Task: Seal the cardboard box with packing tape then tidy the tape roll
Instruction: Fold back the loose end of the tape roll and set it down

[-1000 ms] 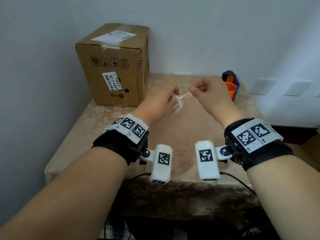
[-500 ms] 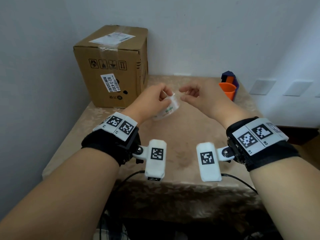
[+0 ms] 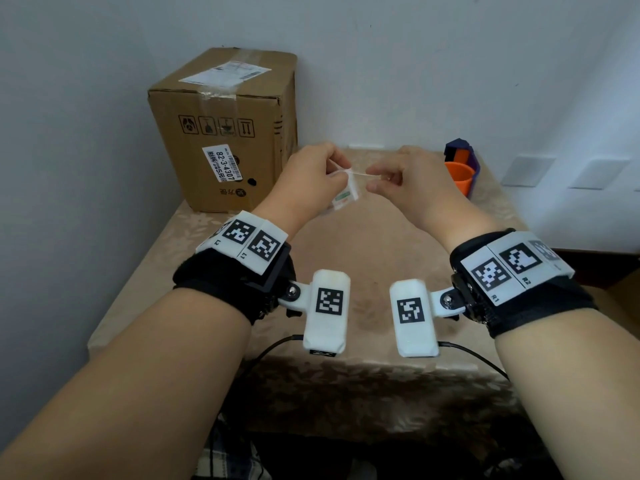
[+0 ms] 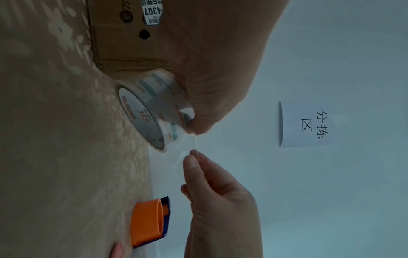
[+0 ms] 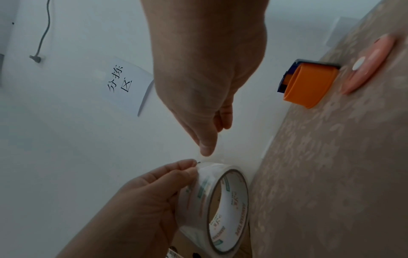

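While the left hand [image 3: 308, 178] grips the clear packing tape roll [image 5: 218, 207] above the tabletop [image 3: 346, 244], the right hand [image 3: 412, 181] pinches its peeled free end [image 4: 187, 157]. Step, as judged: drawing out a strip. Next: a longer pull, carried to the cardboard box [image 3: 228, 133], rear left, near the wall, old tape across its top. Orange dispenser [image 5: 309, 85]: rear right.

orange cup [image 3: 458, 176] far right of table [image 3: 346, 244] | paper sign [image 4: 309, 124] on wall

Black wristbands [image 3: 221, 282], white marker tags [image 3: 247, 242]
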